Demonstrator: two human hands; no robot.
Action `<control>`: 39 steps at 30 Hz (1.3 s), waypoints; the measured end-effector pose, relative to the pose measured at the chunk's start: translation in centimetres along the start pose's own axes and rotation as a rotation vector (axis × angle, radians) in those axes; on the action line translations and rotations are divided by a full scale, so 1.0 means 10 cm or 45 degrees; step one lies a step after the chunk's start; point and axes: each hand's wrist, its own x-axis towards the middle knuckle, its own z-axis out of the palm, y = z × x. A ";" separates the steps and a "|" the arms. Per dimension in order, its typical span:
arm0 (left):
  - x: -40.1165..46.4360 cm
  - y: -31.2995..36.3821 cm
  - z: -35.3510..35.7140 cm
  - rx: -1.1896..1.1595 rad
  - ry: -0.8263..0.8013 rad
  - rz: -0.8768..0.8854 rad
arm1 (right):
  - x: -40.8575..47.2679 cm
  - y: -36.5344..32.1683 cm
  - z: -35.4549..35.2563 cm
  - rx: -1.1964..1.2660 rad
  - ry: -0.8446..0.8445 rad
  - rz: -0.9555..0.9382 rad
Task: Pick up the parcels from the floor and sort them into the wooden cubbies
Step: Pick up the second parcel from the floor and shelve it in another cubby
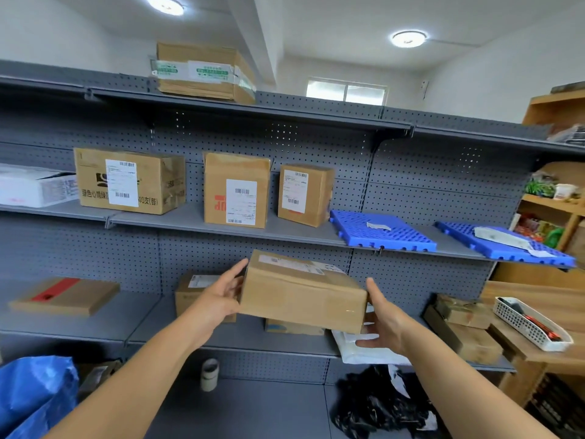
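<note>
A flat brown cardboard parcel (304, 293) with a white label on top is held in the air in front of the grey metal shelves. My left hand (223, 293) presses against its left end. My right hand (384, 321) supports its right end from below, fingers spread. The parcel hovers above the lower shelf (221, 339), over a small box (292, 327) and beside another small labelled box (193, 289). Wooden cubbies (557, 213) stand at the far right, holding packets.
Three labelled cartons (235, 190) stand on the middle shelf, next to two blue plastic pallets (381, 231). A flat box with red stripe (65, 296) lies lower left. Below are black bags (384, 403), a blue sack (34, 394), a tape roll (209, 373); a white basket (531, 323) sits right.
</note>
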 end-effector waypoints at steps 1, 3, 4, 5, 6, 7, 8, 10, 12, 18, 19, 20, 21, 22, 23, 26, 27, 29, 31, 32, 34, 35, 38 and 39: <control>0.00 -0.01 -0.01 0.004 0.000 0.015 | 0.00 0.01 -0.01 -0.007 0.004 0.005; 0.01 -0.03 -0.04 0.012 0.006 0.038 | -0.02 0.02 -0.01 0.017 -0.001 -0.003; 0.00 -0.03 -0.06 -0.010 0.009 0.041 | -0.03 0.02 -0.01 0.045 -0.007 -0.022; 0.01 -0.04 -0.07 -0.054 0.015 0.037 | -0.05 0.02 -0.01 0.072 -0.018 -0.051; 0.01 -0.04 -0.08 -0.111 0.030 0.031 | -0.05 0.03 0.00 0.098 -0.036 -0.085; 0.00 -0.03 -0.08 -0.167 0.058 0.025 | -0.06 0.03 0.01 0.129 -0.061 -0.122; -0.01 -0.02 -0.08 -0.214 0.094 0.025 | -0.06 0.04 0.02 0.166 -0.089 -0.158; 0.00 -0.03 -0.06 -0.260 0.187 0.040 | -0.06 0.05 0.03 0.256 -0.149 -0.213; -0.01 -0.03 -0.05 -0.247 0.252 0.043 | -0.07 0.05 0.05 0.293 -0.183 -0.244; -0.07 -0.08 -0.02 -0.204 0.260 0.102 | -0.09 0.00 0.11 0.486 -0.206 -0.339; -0.07 -0.09 -0.01 -0.212 0.261 0.120 | -0.11 -0.02 0.12 0.500 -0.212 -0.342; -0.08 -0.08 -0.01 -0.220 0.263 0.132 | -0.12 -0.04 0.12 0.493 -0.217 -0.347; -0.08 -0.07 0.00 -0.229 0.265 0.146 | -0.14 -0.07 0.12 0.475 -0.216 -0.347; -0.08 -0.06 0.01 -0.236 0.270 0.165 | -0.14 -0.09 0.12 0.448 -0.198 -0.341; -0.09 -0.05 0.01 -0.234 0.266 0.179 | -0.15 -0.11 0.12 0.431 -0.170 -0.331; -0.07 -0.02 0.04 -0.136 0.210 0.202 | -0.13 -0.19 0.10 0.553 -0.099 -0.369; -0.06 -0.01 0.05 -0.055 0.196 0.194 | -0.12 -0.23 0.09 0.621 -0.078 -0.404; -0.03 0.01 0.09 0.168 0.232 0.173 | -0.11 -0.30 0.07 0.715 -0.029 -0.472; -0.01 0.06 0.10 0.480 0.345 0.196 | -0.10 -0.37 0.02 0.796 0.015 -0.526; -0.01 0.09 0.10 0.633 0.405 0.240 | -0.10 -0.39 -0.01 0.830 0.023 -0.556; 0.01 0.19 0.09 0.831 0.455 0.362 | -0.13 -0.44 -0.08 0.839 0.000 -0.607; 0.01 0.23 0.08 0.891 0.447 0.408 | -0.15 -0.47 -0.12 0.815 -0.024 -0.630; 0.07 0.33 0.08 1.016 0.405 0.448 | -0.19 -0.56 -0.21 0.778 -0.107 -0.692; 0.09 0.37 0.08 1.010 0.380 0.434 | -0.21 -0.60 -0.24 0.777 -0.120 -0.696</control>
